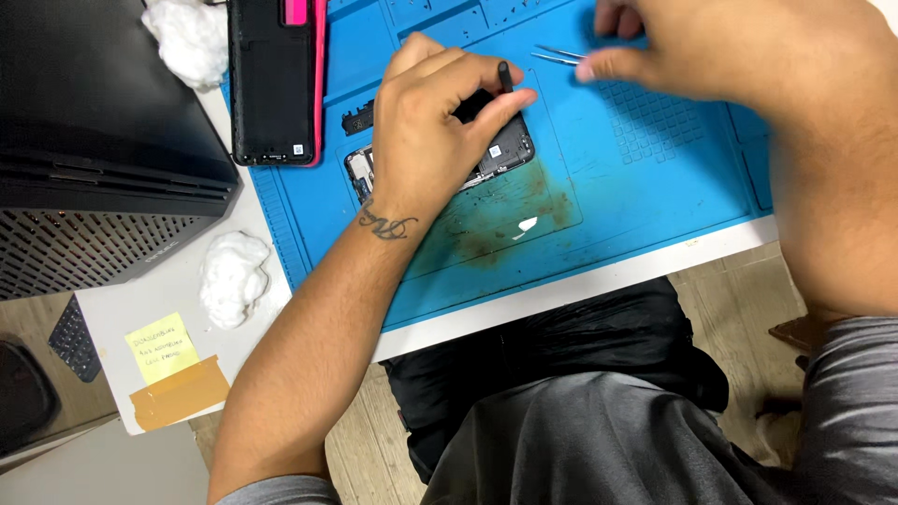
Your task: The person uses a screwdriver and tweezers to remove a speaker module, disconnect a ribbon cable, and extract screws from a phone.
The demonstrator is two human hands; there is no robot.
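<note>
While left hand (426,131) arches over opened phone (500,150) pinching black stylus (505,77), right hand (711,47) grips tweezers (558,55).

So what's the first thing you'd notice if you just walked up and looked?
The bright blue mat fills the tabletop. In its middle, the left hand presses on an opened phone and pinches a thin black tool. The right hand, upper right, holds metal tweezers.

A square yellow sticky note (161,348) with handwriting lies on the white table's lower left corner; a strip of tan tape (180,393) sits just below it; a small white label (297,148) marks the black phone back cover (271,79).
</note>
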